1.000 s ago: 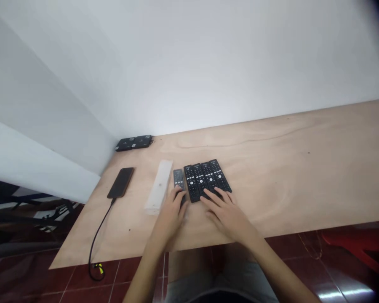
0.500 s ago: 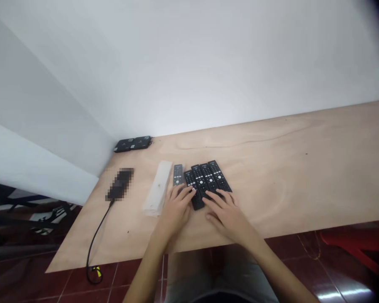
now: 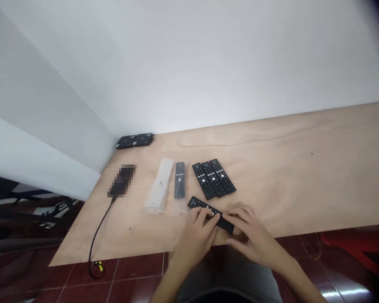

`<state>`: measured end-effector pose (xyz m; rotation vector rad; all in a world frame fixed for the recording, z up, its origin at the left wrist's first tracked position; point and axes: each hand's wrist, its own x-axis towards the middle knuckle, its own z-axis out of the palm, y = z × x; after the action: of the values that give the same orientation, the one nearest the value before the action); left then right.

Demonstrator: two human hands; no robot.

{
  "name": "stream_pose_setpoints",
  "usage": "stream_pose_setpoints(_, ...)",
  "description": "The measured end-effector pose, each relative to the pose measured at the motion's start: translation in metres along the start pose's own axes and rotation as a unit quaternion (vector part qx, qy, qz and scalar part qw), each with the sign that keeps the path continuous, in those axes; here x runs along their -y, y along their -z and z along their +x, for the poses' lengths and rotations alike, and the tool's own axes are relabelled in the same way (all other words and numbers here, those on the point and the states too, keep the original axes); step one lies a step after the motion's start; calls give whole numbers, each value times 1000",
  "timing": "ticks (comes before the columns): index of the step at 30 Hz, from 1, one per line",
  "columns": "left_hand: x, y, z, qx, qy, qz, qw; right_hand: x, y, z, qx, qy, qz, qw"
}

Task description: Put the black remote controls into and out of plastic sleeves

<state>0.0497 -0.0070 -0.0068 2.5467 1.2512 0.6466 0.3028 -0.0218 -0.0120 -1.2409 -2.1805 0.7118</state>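
Both my hands grip a black button remote control [image 3: 210, 212] that lies crosswise near the table's front edge. My left hand [image 3: 197, 237] holds its middle and left part, and my right hand [image 3: 252, 231] curls over its right end. Farther back, three matching black remotes [image 3: 213, 179] lie side by side, just beyond my hands. To their left is a slimmer black remote [image 3: 180, 180], next to a translucent white plastic sleeve [image 3: 159, 185].
A pale plywood table [image 3: 287, 181] meets a white wall. A pixelated phone [image 3: 122, 181] with a black cable [image 3: 97, 235] lies at the left. A flat black device [image 3: 134, 140] sits in the back corner. A red stool [image 3: 350, 244] stands on the tiled floor at right.
One remote has left the row of four and now lies crosswise in both hands, nearer me. My hands have moved toward me and to the right. The slim remote sits slightly farther right.
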Motion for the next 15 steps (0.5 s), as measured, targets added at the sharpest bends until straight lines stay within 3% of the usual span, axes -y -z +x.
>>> stream_pose_setpoints(6, 11, 6, 3, -8, 8, -17, 1000, -21, 4, 2, -41, 14, 57, 997)
stream_pose_setpoints(11, 41, 19, -20, -47, 2, -60, 997, -37, 7, 6, -72, 1, 95, 993)
stream_pose_setpoints(15, 54, 22, -39, -97, 14, -80, 992, -35, -3, 19, -77, 41, 101, 991)
